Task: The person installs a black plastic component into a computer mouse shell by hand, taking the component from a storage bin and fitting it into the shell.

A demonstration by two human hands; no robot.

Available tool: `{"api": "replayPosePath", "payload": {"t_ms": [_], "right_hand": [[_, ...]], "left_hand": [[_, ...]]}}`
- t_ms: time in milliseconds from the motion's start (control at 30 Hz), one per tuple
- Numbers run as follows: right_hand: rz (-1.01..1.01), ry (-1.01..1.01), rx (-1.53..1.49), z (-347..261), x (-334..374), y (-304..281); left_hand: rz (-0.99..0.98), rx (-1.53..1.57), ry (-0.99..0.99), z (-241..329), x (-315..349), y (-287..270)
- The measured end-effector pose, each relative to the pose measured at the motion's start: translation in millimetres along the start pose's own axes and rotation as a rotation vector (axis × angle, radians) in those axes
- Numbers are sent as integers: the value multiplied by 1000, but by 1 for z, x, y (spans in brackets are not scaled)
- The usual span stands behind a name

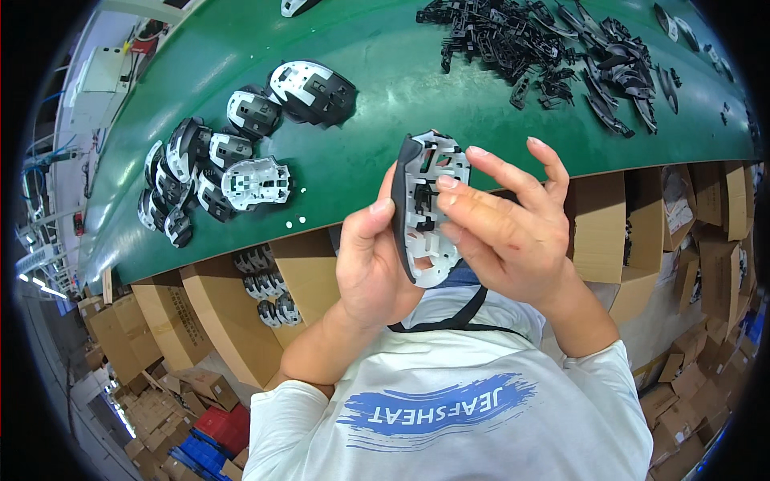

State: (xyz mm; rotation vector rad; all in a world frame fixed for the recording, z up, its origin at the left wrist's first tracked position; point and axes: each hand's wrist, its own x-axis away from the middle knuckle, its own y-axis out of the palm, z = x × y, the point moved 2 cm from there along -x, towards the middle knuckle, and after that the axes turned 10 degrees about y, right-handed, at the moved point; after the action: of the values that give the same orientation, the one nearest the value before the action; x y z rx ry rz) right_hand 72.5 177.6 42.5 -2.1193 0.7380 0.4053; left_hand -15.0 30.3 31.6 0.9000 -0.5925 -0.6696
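Observation:
My left hand (370, 268) is closed around a computer mouse shell (433, 268), its thumb along the black outer side. The shell stands on edge, with its white inner face turned toward my right hand (509, 220). Inside it sits a small black plastic part (423, 210). The thumb and nearest fingertips of my right hand come together at this part's edge, while the other fingers spread away. Exactly how those fingertips grip it is partly hidden.
Several black-and-white mouse shells (255, 183) lie on the green table (353, 160) at left. Black plastic parts (497, 40) and curved black panels (622, 68) are heaped at far right. Open cardboard boxes (220, 313) line the near edge; one contains more shells (269, 286).

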Motion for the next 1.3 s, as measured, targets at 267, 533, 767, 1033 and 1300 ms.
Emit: {"api": "replayPosePath", "payload": {"t_ms": [267, 533, 767, 1033, 1300], "right_hand": [[-106, -76, 188, -2, 13, 4], [-138, -80, 88, 3, 12, 1], [-193, -90, -14, 2, 5, -17], [-457, 168, -230, -18, 5, -14], [-527, 192, -310, -11, -1, -7]], "left_hand": [[46, 42, 14, -3, 2, -12], [-7, 5, 45, 4, -1, -5], [-13, 54, 20, 3, -2, -5], [-70, -299, 102, -2, -9, -8], [-39, -362, 151, -10, -11, -8]]}}
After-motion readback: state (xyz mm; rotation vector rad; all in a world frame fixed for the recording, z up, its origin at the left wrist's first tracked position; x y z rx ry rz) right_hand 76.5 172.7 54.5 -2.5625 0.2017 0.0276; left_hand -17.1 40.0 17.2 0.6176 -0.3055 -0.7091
